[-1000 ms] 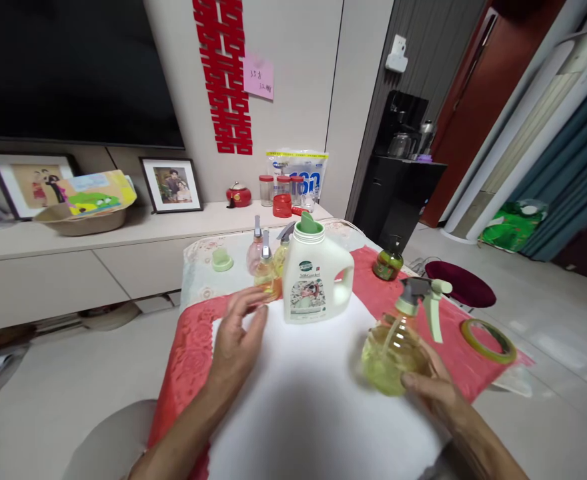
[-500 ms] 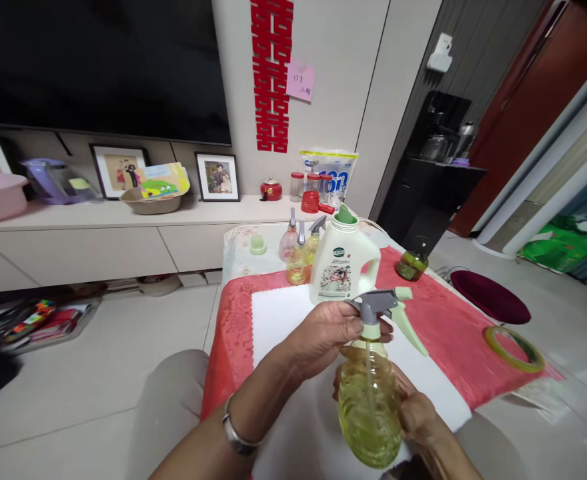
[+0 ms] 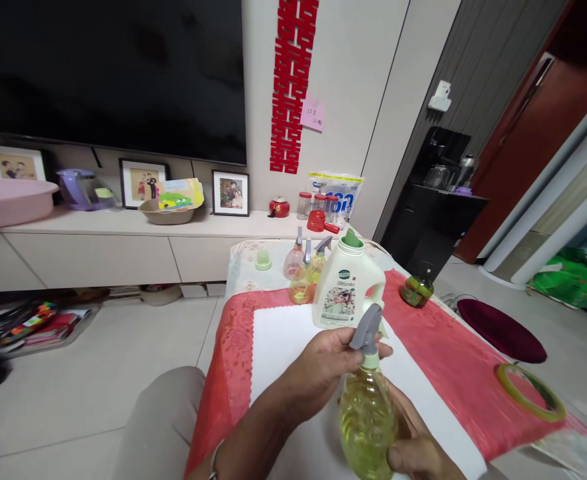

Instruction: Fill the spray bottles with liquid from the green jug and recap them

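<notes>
Over the table's front part, my two hands hold a clear spray bottle [image 3: 366, 423] with yellow-green liquid inside. My left hand [image 3: 318, 373] is closed around its neck, fingers at the pale green collar and grey trigger head [image 3: 368, 330]. Lower down, my right hand [image 3: 418, 447] wraps the bottle's body, its thumb on the near side; some of its fingers are hidden behind. Just beyond stands a large cream jug [image 3: 346, 287] with a green spout and a handle. Several smaller spray bottles [image 3: 301, 287] are grouped left of the jug.
A white sheet [image 3: 278, 347] lies on the red tablecloth [image 3: 231, 347]. A green cap [image 3: 262, 260] sits at the back left. To the right are a dark green bottle [image 3: 416, 291] and a tape roll [image 3: 531, 393]. Behind runs a low cabinet [image 3: 113, 257]; a maroon stool [image 3: 501, 330] stands right.
The trigger head has turned on the bottle: its nozzle pointed right before and no longer does. Both hands keep hold of the bottle. The view has shifted, so the surroundings sit lower.
</notes>
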Motion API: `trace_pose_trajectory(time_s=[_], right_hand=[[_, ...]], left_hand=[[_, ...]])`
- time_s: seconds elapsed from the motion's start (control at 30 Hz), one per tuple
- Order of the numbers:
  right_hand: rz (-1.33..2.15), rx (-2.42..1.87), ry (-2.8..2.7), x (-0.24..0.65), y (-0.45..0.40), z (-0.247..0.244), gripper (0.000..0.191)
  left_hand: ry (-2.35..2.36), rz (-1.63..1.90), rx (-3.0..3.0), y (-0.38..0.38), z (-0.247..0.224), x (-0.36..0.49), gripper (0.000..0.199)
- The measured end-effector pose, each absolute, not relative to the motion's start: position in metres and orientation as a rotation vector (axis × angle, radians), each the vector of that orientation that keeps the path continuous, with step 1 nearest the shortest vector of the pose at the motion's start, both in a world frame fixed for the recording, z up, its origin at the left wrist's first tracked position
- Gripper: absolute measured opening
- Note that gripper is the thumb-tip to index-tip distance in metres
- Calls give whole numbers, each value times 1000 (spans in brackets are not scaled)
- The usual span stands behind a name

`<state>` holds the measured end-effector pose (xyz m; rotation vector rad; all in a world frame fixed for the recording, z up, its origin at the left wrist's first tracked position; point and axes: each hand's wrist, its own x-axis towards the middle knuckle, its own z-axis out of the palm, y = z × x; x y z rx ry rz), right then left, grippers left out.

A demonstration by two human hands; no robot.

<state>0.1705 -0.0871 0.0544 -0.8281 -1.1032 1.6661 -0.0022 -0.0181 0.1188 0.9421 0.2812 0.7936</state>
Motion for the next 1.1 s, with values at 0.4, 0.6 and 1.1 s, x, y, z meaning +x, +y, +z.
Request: trace_pose_trajectory(time_s=[0.4,0.6,1.1], right_hand=[[1192,-1242,-1325,179,-87,39,95],[889,-1409,-1166,227,-75,62,98],[-623,-1582,-2166,262,68,221,68]], left_hand=[[429,1499,582,-16,142,4,40],[367,1685,390,14,141,-37,34],[698,1361,259,14,39,-13,47]])
